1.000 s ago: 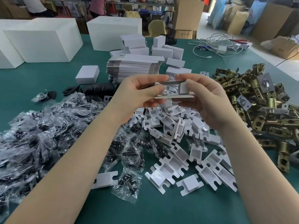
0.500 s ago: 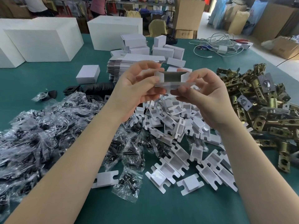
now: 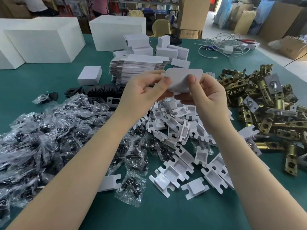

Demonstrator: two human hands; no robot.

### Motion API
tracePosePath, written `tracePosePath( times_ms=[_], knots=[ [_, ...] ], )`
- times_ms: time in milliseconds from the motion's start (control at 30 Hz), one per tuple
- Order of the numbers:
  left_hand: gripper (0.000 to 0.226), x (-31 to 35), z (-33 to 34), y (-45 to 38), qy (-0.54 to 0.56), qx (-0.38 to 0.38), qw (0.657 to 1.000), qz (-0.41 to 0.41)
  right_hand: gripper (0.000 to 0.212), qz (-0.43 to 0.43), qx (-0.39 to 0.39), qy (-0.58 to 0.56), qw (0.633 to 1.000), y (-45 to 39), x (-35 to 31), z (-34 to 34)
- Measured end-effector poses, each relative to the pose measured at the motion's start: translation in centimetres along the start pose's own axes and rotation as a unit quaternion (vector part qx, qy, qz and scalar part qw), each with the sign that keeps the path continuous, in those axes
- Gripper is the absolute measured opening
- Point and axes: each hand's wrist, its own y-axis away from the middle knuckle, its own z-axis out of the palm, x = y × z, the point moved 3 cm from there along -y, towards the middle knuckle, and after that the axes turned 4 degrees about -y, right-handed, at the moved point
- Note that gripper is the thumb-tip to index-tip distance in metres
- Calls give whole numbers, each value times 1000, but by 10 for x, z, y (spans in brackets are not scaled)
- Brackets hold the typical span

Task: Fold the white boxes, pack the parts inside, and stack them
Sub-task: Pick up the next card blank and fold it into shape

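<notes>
Both hands hold one small white box (image 3: 181,80) up above the table, its flat white flap with rounded corners facing me. My left hand (image 3: 142,92) pinches its left edge with the thumb on the front. My right hand (image 3: 204,95) grips its right side, thumb pressed on the flap and fingers under it. Behind the hands lies a stack of flat unfolded white boxes (image 3: 137,67). Folded white card inserts (image 3: 176,165) are heaped below the hands. Brass latch parts (image 3: 265,103) pile up on the right, and bagged black screws (image 3: 49,130) on the left.
A folded small white box (image 3: 90,78) sits left of the flat stack, with more folded boxes (image 3: 169,50) behind it. Large white cartons (image 3: 44,40) stand at the back left. Black plates (image 3: 103,90) lie by the stack. Cables (image 3: 222,45) are at the back right.
The box was held flat and open-ended toward me; both hands have turned it up and raised it, so its rounded flap now faces me.
</notes>
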Motion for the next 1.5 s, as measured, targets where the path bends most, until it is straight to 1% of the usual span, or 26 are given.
tracePosePath(
  times_ms=[33, 67, 100, 167, 200, 267, 333, 433, 467, 533, 600, 700, 767, 867, 1000, 1067, 1133, 1167, 1400, 1500],
  knots=[
    [19, -2, 0, -1, -13, 12, 1000, 1, 19, -7, 6, 1, 1000, 0, 0, 1],
    [21, -4, 1, -1, -22, 21, 1000, 0, 20, -12, 14, 9, 1000, 0, 1, 2],
    [25, -5, 1, 0, -31, 23, 999, 2, 17, -13, 22, 14, 1000, 1, 2, 4],
    [31, -5, 4, 1, -41, 23, 999, 9, 4, -7, 33, 13, 999, 1, 6, 5],
    [33, -5, 4, 2, -38, 24, 999, 10, 5, -5, 37, 13, 999, 1, 8, 5],
    [35, -6, 4, 2, -35, 27, 999, 1, 20, -4, 42, 9, 999, 0, 11, 4],
    [32, -8, 4, 2, -43, 34, 998, -16, 25, 3, 46, 14, 999, 0, 11, 4],
    [21, -11, 5, 2, -20, 46, 998, -47, 9, 10, 47, 47, 998, 0, 11, 3],
    [16, -12, 5, 2, -9, 46, 997, -53, 9, 8, 49, 48, 998, 1, 10, 3],
    [9, -12, 5, 2, -6, 46, 997, -62, 18, 9, 57, 39, 998, 1, 8, 3],
    [8, -12, 7, 2, 6, 48, 996, -75, 24, 11, 62, 36, 997, 0, 7, 2],
    [12, -9, 11, 4, 36, 40, 994, -90, 21, 0, 76, 28, 997, -1, 9, 2],
    [9, -11, 11, 5, 58, 44, 991, -116, 25, -3, 80, 36, 996, -1, 10, 2],
    [11, -13, 10, 5, 79, 44, 986, -138, 28, 6, 79, 37, 996, 0, 10, 4],
    [7, -11, 11, 8, 105, 52, 981, -152, 26, 12, 97, 31, 995, 2, 11, 4],
    [7, -11, 13, 7, 112, 60, 979, -157, 20, 8, 104, 26, 994, 2, 10, 4],
    [10, -11, 14, 7, 126, 64, 976, -163, 8, -7, 111, 24, 994, 2, 8, 3],
    [13, -10, 14, 6, 137, 65, 974, -168, 6, -13, 112, 25, 993, 2, 7, 3],
    [38, -12, 19, 6, 209, 58, 953, -213, 35, -4, 69, -28, 997, 5, 1, 10],
    [45, -11, 19, 6, 218, 43, 950, -217, 40, -6, 56, -23, 998, 5, 2, 11]
  ],
)
